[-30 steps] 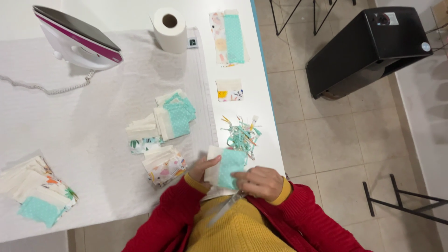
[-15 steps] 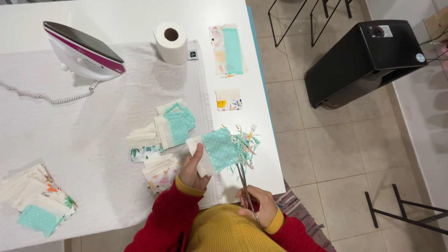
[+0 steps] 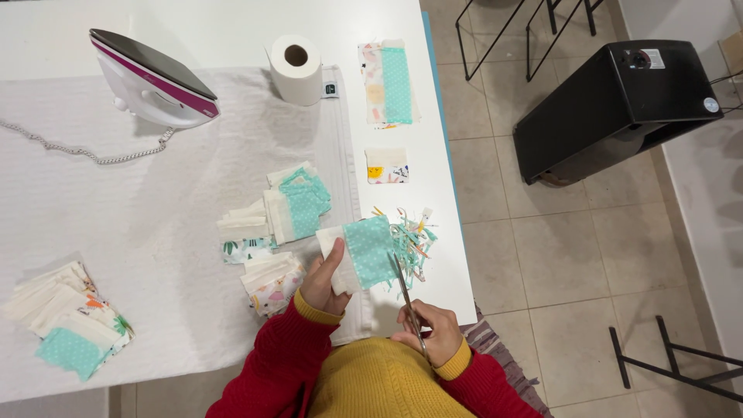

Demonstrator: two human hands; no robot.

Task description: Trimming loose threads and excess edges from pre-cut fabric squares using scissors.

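Note:
My left hand [image 3: 323,282] holds a small fabric piece [image 3: 364,251], teal with white dots and a cream strip, above the white table [image 3: 193,23]. My right hand [image 3: 430,333] grips a pair of scissors [image 3: 404,292] whose blades point up at the right edge of that piece. Just right of the piece lies a heap of thin fabric trimmings [image 3: 410,238]. Red sleeves over a yellow top show at the bottom.
An iron [image 3: 151,81] with a coiled cord stands at the back left on a white ironing cloth [image 3: 116,201]. A paper roll [image 3: 296,68], several small fabric stacks [image 3: 286,207], another pile [image 3: 66,321] at the left, a black box [image 3: 611,104] on the tiled floor.
The view has shifted slightly. My left hand has lowered the teal piece a little, and the scissors have moved up against its right edge.

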